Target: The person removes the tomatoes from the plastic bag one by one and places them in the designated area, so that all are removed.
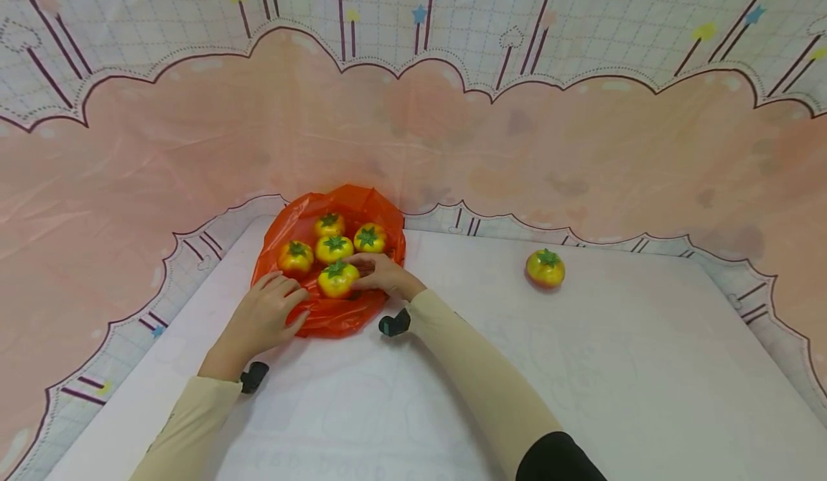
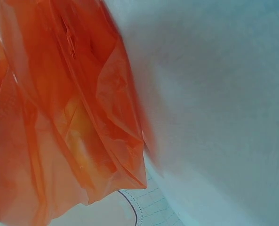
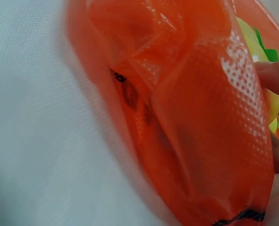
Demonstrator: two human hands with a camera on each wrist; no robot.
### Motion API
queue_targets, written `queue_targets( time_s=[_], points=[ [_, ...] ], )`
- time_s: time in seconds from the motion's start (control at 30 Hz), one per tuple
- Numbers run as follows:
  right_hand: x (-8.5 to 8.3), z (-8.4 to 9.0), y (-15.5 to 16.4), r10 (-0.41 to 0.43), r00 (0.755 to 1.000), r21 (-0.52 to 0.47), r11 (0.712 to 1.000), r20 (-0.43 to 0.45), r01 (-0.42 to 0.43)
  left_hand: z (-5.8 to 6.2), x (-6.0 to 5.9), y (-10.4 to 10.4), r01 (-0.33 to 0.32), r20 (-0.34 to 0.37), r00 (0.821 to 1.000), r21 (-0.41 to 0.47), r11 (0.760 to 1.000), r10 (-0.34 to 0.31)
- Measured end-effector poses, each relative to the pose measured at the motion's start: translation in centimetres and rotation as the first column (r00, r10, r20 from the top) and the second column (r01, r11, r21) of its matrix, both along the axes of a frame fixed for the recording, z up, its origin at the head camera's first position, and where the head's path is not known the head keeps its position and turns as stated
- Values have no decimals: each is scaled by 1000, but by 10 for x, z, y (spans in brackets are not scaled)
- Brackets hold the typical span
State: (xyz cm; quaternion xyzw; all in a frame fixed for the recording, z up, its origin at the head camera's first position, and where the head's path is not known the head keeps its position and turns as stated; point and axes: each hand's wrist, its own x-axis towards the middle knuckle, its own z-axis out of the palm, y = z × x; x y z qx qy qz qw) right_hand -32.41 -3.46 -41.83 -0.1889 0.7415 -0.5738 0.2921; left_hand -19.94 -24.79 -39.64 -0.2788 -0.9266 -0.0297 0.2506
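Note:
An orange-red plastic bag (image 1: 349, 316) lies spread on the table, its mouth facing up. Inside it sit several yellow-and-red tomatoes with green star-shaped tops, among them a front tomato (image 1: 338, 280). My right hand (image 1: 384, 276) reaches over the bag's right side and holds that front tomato between thumb and fingers. In the right wrist view the thumb (image 3: 273, 77) lies against the yellow tomato (image 3: 273, 101), partly behind the bag wall. At the bag's left front edge my left hand (image 1: 268, 309) grips the rim. The left wrist view shows mostly crumpled bag (image 2: 83, 117).
One more tomato (image 1: 545, 268) stands alone on the white table (image 1: 614, 366), well to the right of the bag. A printed pink-and-white cloth (image 1: 452, 143) hangs behind the table. Black wrist cameras (image 1: 395, 322) sit under both wrists.

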Motion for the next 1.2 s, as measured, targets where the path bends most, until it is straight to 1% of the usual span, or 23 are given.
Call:
queue_targets(
  time_s=[0.13,0.4,0.47,0.67,0.8,0.97,1.1,1.2],
  points=[
    [0,3,1,-9,999,-19,1000,40,10,0,0,0,-5,1,1000,-3,1000,5],
    [1,4,1,-17,999,12,1000,38,17,1,0,1,-3,-12,1000,-2,1000,3],
    [2,4,1,-20,1000,17,1000,19,19,1,0,1,2,-18,1000,1,1000,-2],
    [3,2,-2,-39,996,35,998,-83,42,0,0,1,10,-21,1000,4,1000,-10],
    [4,1,-3,-47,992,43,998,-117,52,-1,-1,0,8,-11,1000,-2,1000,-8],
    [4,1,-3,-60,993,25,998,-98,63,0,-1,1,1,-11,1000,-17,1000,-2],
    [4,4,-2,-84,994,14,996,-76,86,0,-1,2,-5,-35,999,-32,999,4],
    [5,7,-2,-94,993,12,995,-76,96,-1,-1,2,-12,-57,998,-45,999,9]
  ],
)
